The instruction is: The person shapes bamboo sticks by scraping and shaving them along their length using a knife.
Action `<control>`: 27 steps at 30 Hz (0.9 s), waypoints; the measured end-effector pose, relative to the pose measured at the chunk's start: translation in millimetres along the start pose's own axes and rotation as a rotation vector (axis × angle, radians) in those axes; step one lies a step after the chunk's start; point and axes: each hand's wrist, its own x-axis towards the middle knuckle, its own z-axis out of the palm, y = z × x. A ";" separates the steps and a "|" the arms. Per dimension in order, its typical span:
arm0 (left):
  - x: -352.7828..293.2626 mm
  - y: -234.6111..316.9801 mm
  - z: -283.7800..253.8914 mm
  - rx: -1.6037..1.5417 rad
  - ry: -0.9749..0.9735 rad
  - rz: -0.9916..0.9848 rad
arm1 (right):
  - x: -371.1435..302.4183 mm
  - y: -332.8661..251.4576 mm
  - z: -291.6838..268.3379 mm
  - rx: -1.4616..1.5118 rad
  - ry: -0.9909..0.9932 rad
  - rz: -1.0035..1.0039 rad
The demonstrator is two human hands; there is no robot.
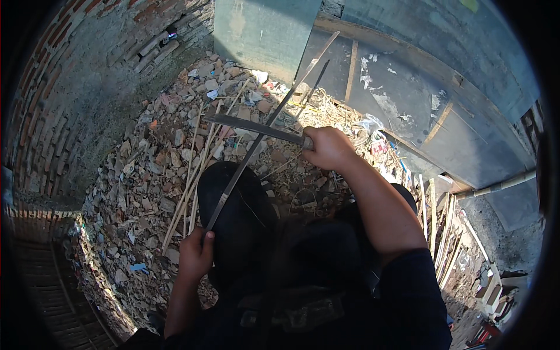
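Observation:
My left hand (195, 255) is closed round the lower end of a long, thin bamboo strip (240, 168), its thumb pressed along it. The strip slants up and away to the right, passing over my dark-clad left knee (230, 195). In my closed right hand (330, 149) is the short handle of a machete (256, 126), its dark blade pointing left. Blade and strip cross in front of my knees; whether they touch I cannot tell.
Broken bricks and rubble (157, 163) cover the ground. Several pale bamboo strips (192, 181) lie beside my left knee, and more strips (449, 239) lie at right. A brick wall (64, 116) stands left; dark panels (402, 87) lean at the far right.

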 end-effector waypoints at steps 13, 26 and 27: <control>5.4 -10.9 2.2 0.052 -0.048 0.030 | -0.7 -5.4 1.9 -0.033 0.069 -0.216; 5.9 -5.9 -5.0 0.073 -0.136 0.089 | -8.7 -23.1 2.3 -0.131 -0.091 -0.195; 4.8 -9.6 -5.9 0.063 -0.147 0.078 | -10.6 -28.1 -1.8 -0.178 -0.125 -0.165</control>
